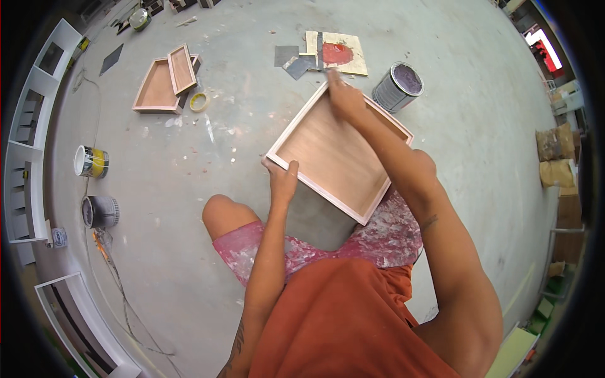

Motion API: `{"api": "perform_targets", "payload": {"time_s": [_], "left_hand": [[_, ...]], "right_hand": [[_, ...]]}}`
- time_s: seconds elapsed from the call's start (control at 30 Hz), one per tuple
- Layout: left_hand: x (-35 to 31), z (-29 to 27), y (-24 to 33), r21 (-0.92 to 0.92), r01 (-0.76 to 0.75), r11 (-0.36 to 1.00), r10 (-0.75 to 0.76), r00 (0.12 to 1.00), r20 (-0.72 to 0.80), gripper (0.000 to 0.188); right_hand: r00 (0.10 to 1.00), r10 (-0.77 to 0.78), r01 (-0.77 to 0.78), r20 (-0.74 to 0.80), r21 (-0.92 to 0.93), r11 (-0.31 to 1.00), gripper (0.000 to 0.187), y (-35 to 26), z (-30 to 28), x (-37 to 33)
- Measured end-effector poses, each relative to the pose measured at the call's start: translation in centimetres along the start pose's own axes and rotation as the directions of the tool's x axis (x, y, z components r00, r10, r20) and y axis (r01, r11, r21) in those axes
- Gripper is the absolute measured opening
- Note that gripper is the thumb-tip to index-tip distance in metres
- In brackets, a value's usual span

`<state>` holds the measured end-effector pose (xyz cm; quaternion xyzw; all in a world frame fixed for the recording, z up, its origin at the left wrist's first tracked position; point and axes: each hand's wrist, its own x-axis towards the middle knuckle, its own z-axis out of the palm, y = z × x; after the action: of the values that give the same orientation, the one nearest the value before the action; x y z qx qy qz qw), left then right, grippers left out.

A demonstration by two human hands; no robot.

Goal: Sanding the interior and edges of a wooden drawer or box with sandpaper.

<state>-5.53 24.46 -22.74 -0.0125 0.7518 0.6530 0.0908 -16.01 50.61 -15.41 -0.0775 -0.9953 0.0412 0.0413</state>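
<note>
The wooden box (334, 145), shallow and with its hollow side facing up, lies directly ahead of the person, between the two hands and above the stained shorts (387, 236). It sits turned, one corner pointing back toward the person; its long axis seems to run from the far left to the near right, though the lens bends it.

The left hand (282, 181) grips the box's left corner, thumb over the rim and fingers beneath. The right hand (345, 101) reaches across the box to its far corner, closed in and blurred; whether it pinches a scrap of something there, I cannot tell. The relation that matters, I judge, is at that far corner: the right hand is the nearer one, while the left steadies the corner beside it.

Just beyond the box lie grey sheets (287, 55) and a board (353, 55) with a red patch; a paint tin (389, 91) stands just beyond its right side. The tin carries a printed label, too small to make out. Well left of the box, another tin (99, 162) has a yellow label, its print likewise unclear.
</note>
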Motion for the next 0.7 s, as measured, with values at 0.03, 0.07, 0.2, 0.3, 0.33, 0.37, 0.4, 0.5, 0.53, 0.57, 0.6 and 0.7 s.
{"api": "perform_targets", "payload": {"time_s": [0.03,0.07,0.2,0.3,0.33,0.37,0.4,0.5,0.53,0.57,0.6,0.7], "left_hand": [[-0.2,0.8,-0.1,0.006,0.037,0.999,-0.037,0.999,0.024,0.080],[-0.6,0.5,-0.4,0.016,0.081,0.997,-0.082,0.997,0.015,0.085],[-4.2,-2.1,-1.6,0.002,0.208,0.978,-0.208,0.978,0.000,0.096],[-6.1,-4.9,-1.4,0.186,0.199,0.962,-0.200,0.980,-0.010,0.093],[-5.4,-6.3,-1.7,0.187,0.226,0.956,-0.243,0.967,0.072,0.087],[-4.6,-7.7,-1.5,0.191,0.254,0.948,-0.284,0.947,0.152,0.083],[-3.0,-8.9,-1.2,0.278,0.225,0.934,-0.294,0.925,0.242,0.079],[1.7,-7.9,2.7,0.252,0.141,0.957,-0.206,0.946,0.250,0.081],[3.9,-7.3,2.4,0.247,0.110,0.963,-0.182,0.939,0.292,0.079],[5.6,-6.3,1.8,0.242,0.075,0.967,-0.157,0.927,0.341,0.079],[5.8,-4.8,2.0,0.242,0.073,0.968,-0.159,0.920,0.360,0.079],[5.0,-2.3,3.4,0.184,0.096,0.978,-0.167,0.892,0.420,0.075]], "right_hand": [[0.977,0.196,-0.194,0.083,-0.028,0.981,0.063,1.8,-0.8,0.6],[0.987,0.157,-0.159,0.022,0.087,0.983,0.059,2.0,-1.9,0.9],[0.989,0.036,0.012,-0.141,0.330,0.944,0.053,2.3,-5.3,-2.4],[0.970,0.189,-0.239,0.150,0.702,0.671,0.045,1.9,-7.4,-8.3],[0.960,0.171,-0.279,0.221,0.780,0.560,0.043,1.5,-7.2,-9.5],[0.947,0.142,-0.322,0.289,0.840,0.437,0.041,1.0,-7.0,-10.4],[0.947,0.139,-0.321,0.290,0.841,0.435,0.041,0.5,-6.8,-11.0],[0.955,0.141,-0.295,0.261,0.892,0.343,0.039,-1.3,-7.1,-12.6],[0.951,0.140,-0.303,0.275,0.922,0.243,0.039,-2.4,-7.6,-12.6],[0.946,0.147,-0.310,0.290,0.940,0.140,0.039,-3.0,-8.0,-12.5],[0.922,0.176,-0.352,0.344,0.936,0.014,0.039,-2.7,-8.0,-12.7],[0.891,0.211,-0.364,0.403,0.909,-0.202,0.039,-2.6,-9.2,-13.4]]}}
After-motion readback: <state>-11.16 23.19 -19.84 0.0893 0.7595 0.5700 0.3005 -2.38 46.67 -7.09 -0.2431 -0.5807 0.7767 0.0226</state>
